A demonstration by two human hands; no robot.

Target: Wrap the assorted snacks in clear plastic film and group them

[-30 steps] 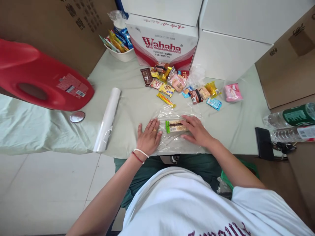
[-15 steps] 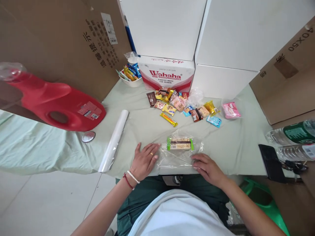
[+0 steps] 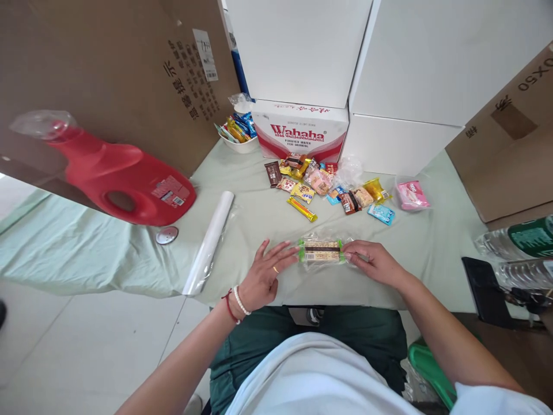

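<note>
A green-ended snack bar (image 3: 321, 251) wrapped in clear plastic film lies near the front edge of the pale green cloth-covered table (image 3: 108, 253). My left hand (image 3: 265, 274) rests beside its left end with fingers spread, fingertips touching the film. At the bar's right end, my right hand (image 3: 374, 262) has its fingers curled and pressed on the wrapped end. A roll of clear film (image 3: 210, 241) lies to the left.
A pile of several wrapped snacks (image 3: 328, 187) sits behind the bar, below a Wahaha carton (image 3: 300, 132) and white boxes. A bowl of snacks (image 3: 237, 135) stands at the back. A red jug (image 3: 125, 178) lies left, with water bottles (image 3: 518, 251) and a dark phone (image 3: 479, 282) at the right.
The film that lay spread flat is now folded up around the bar. Both hands have moved from the film's near edge to the bar's two ends.
</note>
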